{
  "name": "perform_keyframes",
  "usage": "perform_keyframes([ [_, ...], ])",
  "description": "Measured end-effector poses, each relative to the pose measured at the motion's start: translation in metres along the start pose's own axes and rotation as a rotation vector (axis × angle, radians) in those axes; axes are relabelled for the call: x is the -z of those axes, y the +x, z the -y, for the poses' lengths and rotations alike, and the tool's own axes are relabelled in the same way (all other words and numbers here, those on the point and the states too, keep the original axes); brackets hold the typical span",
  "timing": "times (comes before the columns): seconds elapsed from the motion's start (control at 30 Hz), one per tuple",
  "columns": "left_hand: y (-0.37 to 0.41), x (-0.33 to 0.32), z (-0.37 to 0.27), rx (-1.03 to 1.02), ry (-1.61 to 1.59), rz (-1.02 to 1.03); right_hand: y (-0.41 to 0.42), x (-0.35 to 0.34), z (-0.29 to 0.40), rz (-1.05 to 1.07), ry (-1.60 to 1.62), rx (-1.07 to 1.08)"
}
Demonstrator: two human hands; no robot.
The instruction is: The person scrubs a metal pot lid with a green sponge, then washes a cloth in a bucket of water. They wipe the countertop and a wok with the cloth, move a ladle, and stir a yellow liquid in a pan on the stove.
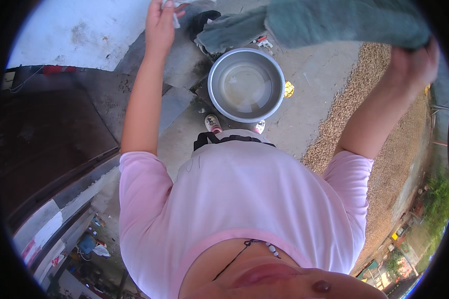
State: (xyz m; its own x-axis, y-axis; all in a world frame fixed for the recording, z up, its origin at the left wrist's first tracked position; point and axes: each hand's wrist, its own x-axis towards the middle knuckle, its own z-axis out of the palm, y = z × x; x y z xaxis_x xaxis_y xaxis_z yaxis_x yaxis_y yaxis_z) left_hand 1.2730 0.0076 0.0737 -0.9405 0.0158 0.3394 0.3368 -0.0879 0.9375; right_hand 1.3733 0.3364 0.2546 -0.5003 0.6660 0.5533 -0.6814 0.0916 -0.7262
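My left hand (161, 28) is raised at the top of the view, its fingers around a thin white cloth or sheet (176, 18) that runs out of the picture. Far to the upper right, my blurred right hand (415, 61) grips the end of a dark green garment (332, 24). That garment stretches leftward through the air, its other end hanging near a metal basin (214, 101). Shallow, slightly cloudy water (246, 88) lies in the basin, which stands on the ground just beyond my feet.
My patterned white clogs (212, 122) are close to the basin. A yellow item (289, 89) touches its right side, and a dark container (205, 20) stands behind it. Tan, grain-like pieces (344, 116) cover the concrete at right. A white panel (78, 33) is at upper left.
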Motion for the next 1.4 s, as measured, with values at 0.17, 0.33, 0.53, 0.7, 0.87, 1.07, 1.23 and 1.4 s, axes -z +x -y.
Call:
perform_keyframes([
  [0.17, 0.013, -0.006, 0.092, 0.031, 0.477, 0.141, 0.026, 0.07, 0.04, 0.01, 0.095, 0.01],
  [0.33, -0.022, 0.023, 0.155, 0.191, 0.871, 0.347, 0.001, 0.076, 0.036, -0.045, 0.076, -0.125],
  [0.53, -0.059, 0.033, 0.165, 0.218, 0.821, 0.279, -0.081, 0.101, -0.015, -0.002, 0.257, -0.52],
  [0.7, -0.113, 0.028, 0.145, 0.362, 0.908, 0.055, -0.142, 0.092, -0.044, -0.063, 0.075, -0.624],
  [0.87, -0.188, -0.029, 0.15, 0.349, 0.463, 0.537, -0.173, 0.103, -0.07, -0.019, 0.093, -0.93],
  [1.07, -0.179, -0.071, 0.147, 0.69, 0.063, 0.555, -0.174, 0.118, -0.093, 0.046, 0.082, -1.118],
  [1.23, -0.164, -0.062, 0.14, 0.979, -0.704, 0.24, -0.171, 0.182, -0.158, 0.344, -0.525, -0.78],
  [1.4, -0.178, -0.057, 0.168, 0.993, -0.624, 0.123, -0.179, 0.206, -0.206, 0.789, -1.076, -0.831],
])
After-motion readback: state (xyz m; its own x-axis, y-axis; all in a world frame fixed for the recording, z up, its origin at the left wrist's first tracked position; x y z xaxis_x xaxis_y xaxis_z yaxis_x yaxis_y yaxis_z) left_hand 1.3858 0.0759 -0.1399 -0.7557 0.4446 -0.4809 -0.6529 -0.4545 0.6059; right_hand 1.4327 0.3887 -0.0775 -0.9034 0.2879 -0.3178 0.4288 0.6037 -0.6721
